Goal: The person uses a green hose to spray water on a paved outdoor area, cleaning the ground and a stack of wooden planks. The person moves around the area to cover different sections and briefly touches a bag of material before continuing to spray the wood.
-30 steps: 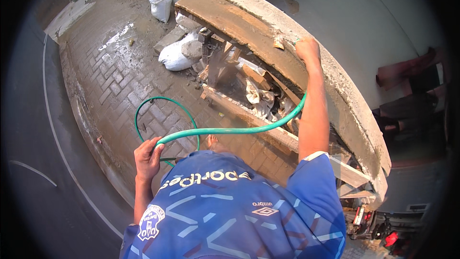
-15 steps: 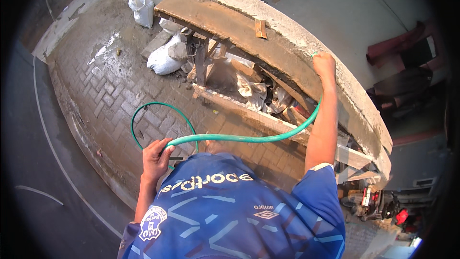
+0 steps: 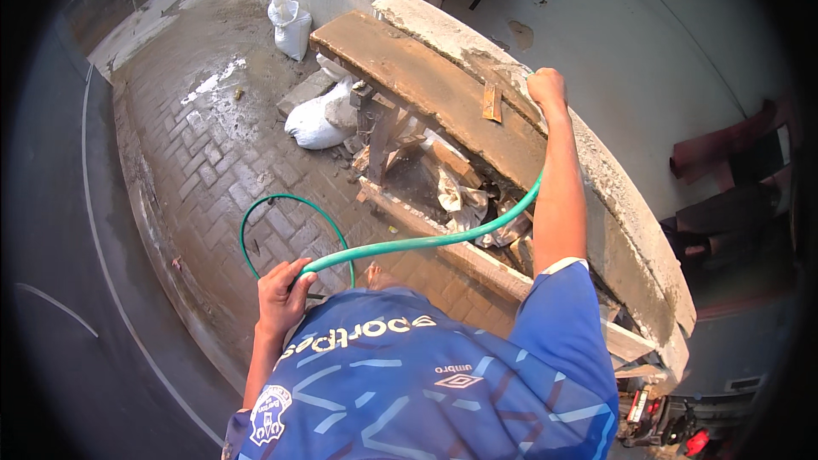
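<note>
A green garden hose (image 3: 417, 244) runs in a sagging curve between my two hands. My left hand (image 3: 283, 296), low on the left beside my blue shirt, is closed around it. My right hand (image 3: 547, 90) reaches out over the far side of a long wet brown slab (image 3: 400, 64), its fist wrapped around the hose near the end. The nozzle end is mostly hidden by that fist, beside a rough pale concrete ledge (image 3: 430, 24). On the slab, left of my right forearm, lies a small flat wooden piece (image 3: 492, 103).
Wooden supports and a low beam (image 3: 409, 215) stand under the slab, with rubble and crumpled sacks (image 3: 460, 203) between them. White sacks (image 3: 319, 119) lie beyond its left end. A hose loop (image 3: 242, 234) rests on wet paving (image 3: 204, 166); a road borders the left.
My right hand with the hose end has shifted left and farther along the ledge. The view has moved too, so the slab appears lower and more to the right. Both hands keep their hold.
</note>
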The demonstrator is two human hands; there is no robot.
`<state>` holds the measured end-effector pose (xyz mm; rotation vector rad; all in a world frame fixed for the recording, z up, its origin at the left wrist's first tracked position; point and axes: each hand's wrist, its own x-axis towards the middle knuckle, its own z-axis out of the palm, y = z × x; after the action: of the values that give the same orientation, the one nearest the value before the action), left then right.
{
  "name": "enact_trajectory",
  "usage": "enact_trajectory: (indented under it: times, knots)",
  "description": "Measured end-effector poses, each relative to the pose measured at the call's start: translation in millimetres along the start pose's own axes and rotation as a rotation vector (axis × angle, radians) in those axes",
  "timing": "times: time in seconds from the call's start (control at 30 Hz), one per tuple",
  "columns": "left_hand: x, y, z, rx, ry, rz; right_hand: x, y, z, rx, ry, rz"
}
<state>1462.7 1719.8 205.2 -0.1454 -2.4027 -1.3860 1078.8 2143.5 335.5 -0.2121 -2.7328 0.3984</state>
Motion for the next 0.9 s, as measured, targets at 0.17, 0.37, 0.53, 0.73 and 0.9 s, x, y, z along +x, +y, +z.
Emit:
enact_trajectory:
  times: [0.17, 0.37, 0.53, 0.73, 0.9]
  knots:
    - [15.1, 2.8, 9.5, 0.018, 0.049, -0.014, 47.2, -16.9, 34.7, 0.05, -0.053, -0.106]
    - [33.0, 5.2, 21.7, 0.04, 0.108, -0.013, 85.8, -53.0, 66.3, -0.018, -0.14, -0.262]
    - [46.0, 9.2, 31.5, 0.065, 0.175, -0.022, 100.7, -100.5, 57.6, -0.029, -0.315, -0.247]
    - [60.3, 14.6, 43.4, 0.084, 0.215, -0.056, 141.3, -121.4, 92.2, -0.025, -0.273, -0.372]
    - [65.6, 13.2, 51.2, 0.093, 0.251, -0.095, 142.0, -149.3, 97.9, 0.027, -0.382, -0.419]
